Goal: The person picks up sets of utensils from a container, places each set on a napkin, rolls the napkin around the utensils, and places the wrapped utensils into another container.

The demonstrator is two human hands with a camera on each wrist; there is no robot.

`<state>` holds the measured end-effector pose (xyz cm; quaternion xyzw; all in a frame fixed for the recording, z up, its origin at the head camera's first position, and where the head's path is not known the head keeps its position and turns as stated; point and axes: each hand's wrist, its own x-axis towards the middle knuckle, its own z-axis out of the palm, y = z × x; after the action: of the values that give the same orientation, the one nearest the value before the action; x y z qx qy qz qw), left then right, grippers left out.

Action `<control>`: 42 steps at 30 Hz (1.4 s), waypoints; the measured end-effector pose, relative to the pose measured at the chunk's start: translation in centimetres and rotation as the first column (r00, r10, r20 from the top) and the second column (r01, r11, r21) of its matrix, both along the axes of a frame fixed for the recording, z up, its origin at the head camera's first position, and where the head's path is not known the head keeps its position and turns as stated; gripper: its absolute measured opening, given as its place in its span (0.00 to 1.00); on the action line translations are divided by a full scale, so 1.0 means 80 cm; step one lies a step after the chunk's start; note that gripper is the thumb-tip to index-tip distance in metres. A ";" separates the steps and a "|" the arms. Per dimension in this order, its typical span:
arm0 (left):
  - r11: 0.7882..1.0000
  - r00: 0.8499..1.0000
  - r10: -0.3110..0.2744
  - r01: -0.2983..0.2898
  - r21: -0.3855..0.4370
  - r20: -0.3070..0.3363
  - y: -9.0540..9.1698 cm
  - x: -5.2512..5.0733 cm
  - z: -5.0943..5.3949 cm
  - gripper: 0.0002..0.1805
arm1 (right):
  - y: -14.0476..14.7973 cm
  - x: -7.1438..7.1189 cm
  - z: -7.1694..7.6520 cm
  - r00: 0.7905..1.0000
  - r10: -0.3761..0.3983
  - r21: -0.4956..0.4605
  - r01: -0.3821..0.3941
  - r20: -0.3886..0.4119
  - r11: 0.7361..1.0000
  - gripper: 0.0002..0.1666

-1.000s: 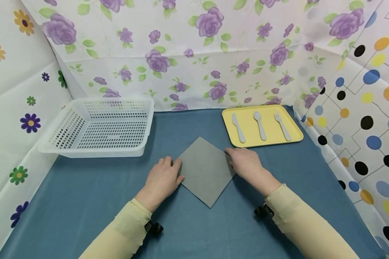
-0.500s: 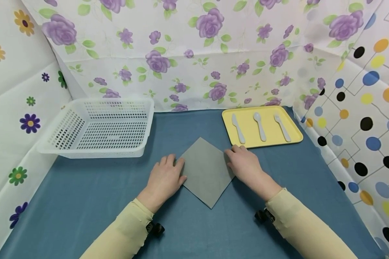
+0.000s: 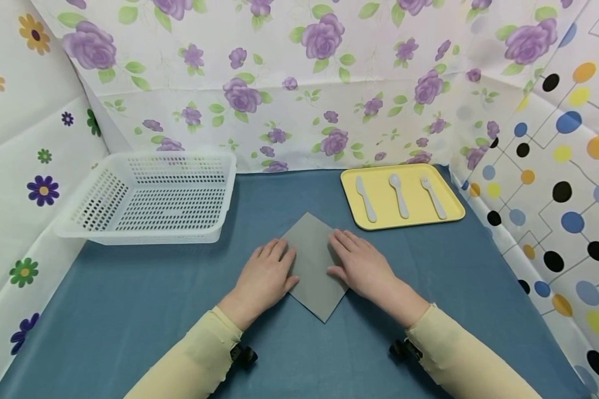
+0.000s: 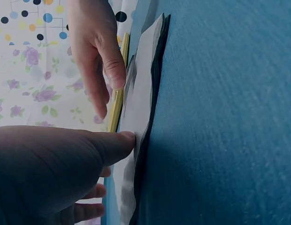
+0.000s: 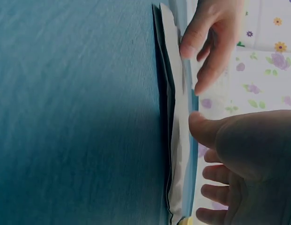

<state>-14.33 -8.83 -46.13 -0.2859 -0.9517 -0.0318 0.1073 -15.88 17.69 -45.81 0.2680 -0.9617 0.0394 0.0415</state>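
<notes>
A folded grey napkin (image 3: 315, 271) lies flat on the blue cloth, one corner pointing toward me. Its stacked layers show along the edge of the napkin (image 4: 144, 93) in the left wrist view. My left hand (image 3: 264, 274) rests at the napkin's left side, fingers extended and the thumb tip touching its surface. Over the right side is my right hand (image 3: 361, 266), its fingers straight and spread over that corner. In the right wrist view the right hand (image 5: 248, 154) has its thumb close to the napkin; contact is hard to tell. Neither hand grips anything.
At the back left stands a white perforated basket (image 3: 150, 233). A yellow tray (image 3: 414, 219) at the back right bears a grey knife (image 3: 365, 199), spoon (image 3: 398, 195) and fork (image 3: 432, 198). Patterned sheets (image 3: 279, 72) border the table on three sides.
Both hands have moved inward over the napkin. My right hand has let go of the right corner and flattened its fingers over it; my left hand has slid slightly right.
</notes>
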 end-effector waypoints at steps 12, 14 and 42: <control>0.999 0.994 -0.039 0.040 -0.005 0.100 0.005 0.003 0.002 0.37 | -0.005 0.007 -0.009 0.997 0.030 0.046 -0.033 0.075 0.998 0.46; 0.999 0.994 -0.038 0.040 -0.016 0.102 0.005 0.004 0.002 0.36 | -0.005 0.008 -0.010 0.997 0.034 0.056 -0.039 0.075 0.998 0.46; 0.996 0.986 0.008 0.006 -0.084 0.167 0.007 0.004 0.000 0.35 | 0.002 0.011 -0.012 0.996 0.024 0.103 -0.033 0.087 0.994 0.45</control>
<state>-14.03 -8.30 -46.12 -0.2859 -0.9580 -0.0154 0.0149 -15.01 17.82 -46.81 0.2818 -0.9594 0.0011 -0.0145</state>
